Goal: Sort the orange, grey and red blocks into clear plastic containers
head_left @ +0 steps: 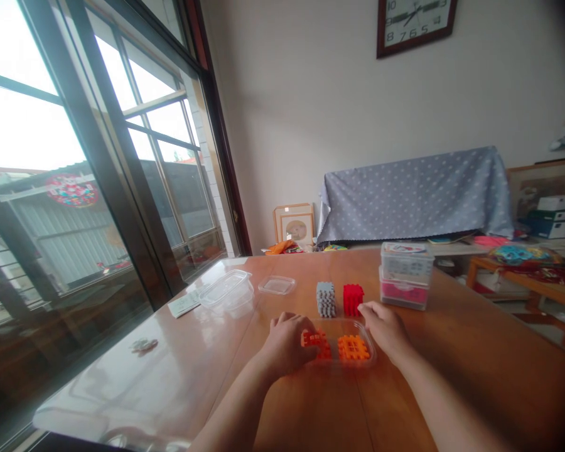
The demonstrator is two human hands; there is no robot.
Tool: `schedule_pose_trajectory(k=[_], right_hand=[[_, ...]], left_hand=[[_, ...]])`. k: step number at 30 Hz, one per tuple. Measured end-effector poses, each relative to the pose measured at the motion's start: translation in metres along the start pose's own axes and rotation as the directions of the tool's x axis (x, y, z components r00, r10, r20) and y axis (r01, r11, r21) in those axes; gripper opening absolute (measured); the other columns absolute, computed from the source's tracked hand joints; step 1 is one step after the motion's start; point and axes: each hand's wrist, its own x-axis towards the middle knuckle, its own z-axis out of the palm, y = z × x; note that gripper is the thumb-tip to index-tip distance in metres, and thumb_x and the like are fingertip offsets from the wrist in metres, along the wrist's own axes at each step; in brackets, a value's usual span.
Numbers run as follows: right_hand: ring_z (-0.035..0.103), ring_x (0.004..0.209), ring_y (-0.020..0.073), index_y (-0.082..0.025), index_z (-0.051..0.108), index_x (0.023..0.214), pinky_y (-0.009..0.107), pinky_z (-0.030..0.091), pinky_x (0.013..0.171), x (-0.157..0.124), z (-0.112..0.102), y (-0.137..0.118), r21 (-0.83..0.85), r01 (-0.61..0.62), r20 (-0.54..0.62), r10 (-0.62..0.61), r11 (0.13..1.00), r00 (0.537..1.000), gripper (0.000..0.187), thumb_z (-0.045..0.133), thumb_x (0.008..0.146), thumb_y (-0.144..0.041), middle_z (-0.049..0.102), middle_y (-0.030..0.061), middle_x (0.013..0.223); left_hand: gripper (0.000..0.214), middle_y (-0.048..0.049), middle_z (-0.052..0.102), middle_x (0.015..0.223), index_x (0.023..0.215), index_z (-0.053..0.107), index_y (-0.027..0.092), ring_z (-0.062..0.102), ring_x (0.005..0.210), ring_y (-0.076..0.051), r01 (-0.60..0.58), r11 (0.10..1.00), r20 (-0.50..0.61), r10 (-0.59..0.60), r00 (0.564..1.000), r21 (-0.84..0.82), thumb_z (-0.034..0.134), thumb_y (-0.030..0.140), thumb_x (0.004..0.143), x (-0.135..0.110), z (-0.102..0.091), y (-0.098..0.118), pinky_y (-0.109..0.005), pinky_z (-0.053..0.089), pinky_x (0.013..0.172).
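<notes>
My left hand (289, 342) reaches over the left side of a clear plastic container (335, 368), its fingers and thumb closed around the edge of red-orange interlocking blocks (318, 344). Orange interlocking blocks (353, 347) lie in the container's right side. My right hand (385, 325) is at the container's far right, fingers curled together; the fingertips meet the right side of a red block stack (353, 299), and whether they pinch anything is hidden. Left of the red stack stands a grey block stack (326, 299), beyond the container.
A lidded clear box (407, 276) with pink contents stands at the back right. Further left are a clear tub (226, 295), a clear lid (277, 285), a paper slip (184, 304) and a small crumpled item (144, 344) on the wooden table (306, 414).
</notes>
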Motion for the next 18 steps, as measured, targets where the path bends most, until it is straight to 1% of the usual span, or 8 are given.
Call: schedule_pose_trajectory(k=[4, 7, 9, 12, 15, 18], right_hand=[[0.057, 0.062, 0.0189, -0.023, 0.061, 0.069, 0.027, 0.038, 0.059, 0.0, -0.001, -0.002, 0.02, -0.031, 0.004, 0.031, 0.999, 1.0, 0.039, 0.049, 0.089, -0.055, 0.057, -0.0026, 0.057], [0.056, 0.061, 0.0184, -0.023, 0.061, 0.068, 0.027, 0.038, 0.059, -0.001, -0.002, -0.004, 0.04, -0.046, 0.005, 0.046, 0.998, 0.999, 0.038, 0.05, 0.088, -0.054, 0.056, -0.0029, 0.056], [0.055, 0.062, 0.0183, -0.023, 0.06, 0.067, 0.027, 0.038, 0.059, -0.001, -0.002, -0.004, 0.047, -0.03, 0.002, 0.03, 0.998, 1.0, 0.039, 0.05, 0.088, -0.054, 0.055, -0.0027, 0.057], [0.054, 0.064, 0.0181, -0.023, 0.058, 0.066, 0.026, 0.038, 0.06, -0.001, -0.002, -0.003, 0.054, -0.002, -0.002, 0.002, 0.999, 1.0, 0.041, 0.05, 0.089, -0.055, 0.054, -0.0028, 0.058], [0.055, 0.064, 0.0183, -0.023, 0.06, 0.068, 0.026, 0.037, 0.059, 0.0, -0.001, -0.001, 0.037, -0.004, 0.007, 0.004, 0.999, 1.0, 0.042, 0.05, 0.089, -0.057, 0.056, -0.0026, 0.059], [0.056, 0.064, 0.0189, -0.022, 0.066, 0.071, 0.026, 0.036, 0.058, 0.002, 0.002, 0.001, 0.032, -0.028, 0.057, 0.026, 0.999, 0.998, 0.04, 0.053, 0.086, -0.057, 0.063, -0.0019, 0.062]], left_hand=[[0.029, -0.0051, 0.069, 0.11, 0.103, 0.07, 0.028, 0.054, 0.118, -0.033, 0.006, 1.0, -0.004, -0.006, 1.0, -0.024, 0.074, 0.031, 0.075, -0.001, 0.0, -0.002, -0.048, 0.042, 0.1], [0.027, -0.0041, 0.07, 0.109, 0.104, 0.069, 0.028, 0.056, 0.116, -0.031, 0.006, 0.997, -0.04, -0.009, 0.999, -0.075, 0.068, 0.022, 0.078, -0.003, 0.0, -0.004, -0.046, 0.044, 0.099], [0.023, -0.004, 0.071, 0.108, 0.101, 0.068, 0.026, 0.058, 0.111, -0.028, -0.002, 0.994, -0.091, -0.008, 0.996, -0.111, 0.062, 0.018, 0.08, -0.006, 0.001, -0.007, -0.044, 0.046, 0.096], [0.017, -0.005, 0.07, 0.104, 0.098, 0.067, 0.024, 0.061, 0.103, -0.025, -0.027, 0.99, -0.205, -0.002, 0.979, -0.137, 0.057, 0.018, 0.085, -0.012, 0.005, -0.013, -0.041, 0.049, 0.092], [0.015, -0.0064, 0.069, 0.104, 0.1, 0.065, 0.023, 0.064, 0.1, -0.024, -0.029, 0.987, -0.309, -0.021, 0.951, -0.158, 0.055, 0.022, 0.09, -0.019, 0.012, -0.019, -0.039, 0.051, 0.088], [0.014, -0.0071, 0.07, 0.105, 0.101, 0.064, 0.024, 0.066, 0.1, -0.024, -0.011, 0.986, -0.374, -0.053, 0.926, -0.167, 0.052, 0.028, 0.095, -0.026, 0.021, -0.021, -0.038, 0.052, 0.087]])
